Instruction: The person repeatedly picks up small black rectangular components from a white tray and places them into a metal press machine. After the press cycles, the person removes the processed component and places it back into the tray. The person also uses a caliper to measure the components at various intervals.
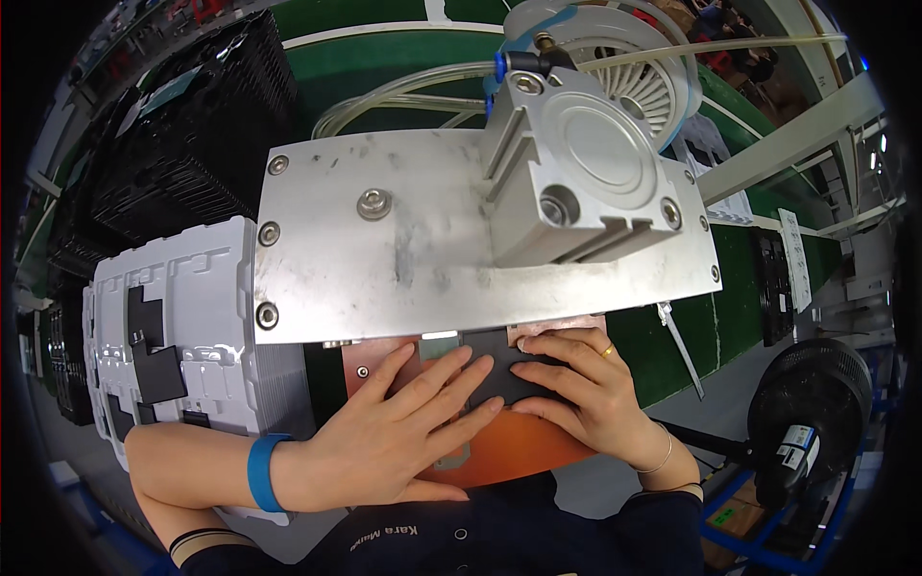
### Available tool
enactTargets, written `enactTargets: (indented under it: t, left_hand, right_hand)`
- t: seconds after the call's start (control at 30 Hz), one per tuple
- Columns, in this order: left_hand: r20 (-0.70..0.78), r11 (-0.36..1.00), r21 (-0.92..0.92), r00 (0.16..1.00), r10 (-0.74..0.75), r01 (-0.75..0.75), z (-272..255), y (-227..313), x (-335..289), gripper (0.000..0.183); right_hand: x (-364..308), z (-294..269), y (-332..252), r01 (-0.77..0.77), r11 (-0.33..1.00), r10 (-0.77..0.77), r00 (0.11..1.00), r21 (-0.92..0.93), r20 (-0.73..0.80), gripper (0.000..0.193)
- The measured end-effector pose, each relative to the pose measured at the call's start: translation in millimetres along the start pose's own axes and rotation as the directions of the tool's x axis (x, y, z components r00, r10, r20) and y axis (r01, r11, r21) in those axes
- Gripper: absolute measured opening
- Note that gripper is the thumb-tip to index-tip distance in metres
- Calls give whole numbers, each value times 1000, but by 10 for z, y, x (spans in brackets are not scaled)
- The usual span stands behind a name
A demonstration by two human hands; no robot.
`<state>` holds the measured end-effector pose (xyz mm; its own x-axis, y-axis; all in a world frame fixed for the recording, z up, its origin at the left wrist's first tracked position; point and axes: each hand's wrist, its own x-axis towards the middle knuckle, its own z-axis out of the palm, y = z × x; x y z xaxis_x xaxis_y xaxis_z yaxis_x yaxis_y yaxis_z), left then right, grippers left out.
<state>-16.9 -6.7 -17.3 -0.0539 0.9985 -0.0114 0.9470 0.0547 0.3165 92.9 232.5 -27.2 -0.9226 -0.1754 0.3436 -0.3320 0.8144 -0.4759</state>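
Observation:
A dark grey flat piece (488,346) lies on an orange base plate (538,444), partly beneath the front edge of a silver metal press plate (423,240). My left hand (384,432) rests over the left side with its fingers spread and extended, fingertips at the grey piece. On the other side my right hand (591,389) lies with bent fingers apart, its fingertips touching the piece's right edge. Neither hand visibly grips anything. The far end of the grey piece is hidden under the press plate.
An air cylinder (595,163) with clear hoses stands on the press plate. White plastic trays (216,317) holding dark flat pieces are stacked at left, with black crates (182,134) behind. A white fan (643,86) stands behind; a black round device (812,413) is at right.

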Motion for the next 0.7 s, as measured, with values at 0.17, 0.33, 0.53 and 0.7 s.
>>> enactTargets:
  t: [0.17, 0.33, 0.53, 0.7]
  left_hand:
    - [24, 1000, -2, 1000, -5, 5, 21, -2, -11, 82]
    - [48, 1000, -16, 999, -3, 4, 4, -8, 2, 81]
    - [27, 999, -48, 1000, 0, 1, 8, -18, -18, 79]
    - [36, 996, -86, 999, -6, 9, 41, -18, -44, 80]
  right_hand:
    - [-11, 1, 17, -19, 1000, 19, 1000, 16, 22, 37]
    - [-46, 4, 18, -32, 999, 32, 999, 2, 15, 39]
    - [-37, 4, 32, -35, 999, 35, 999, 4, 36, 41]
    - [-59, 17, 38, -47, 999, 46, 998, 22, 39, 41]
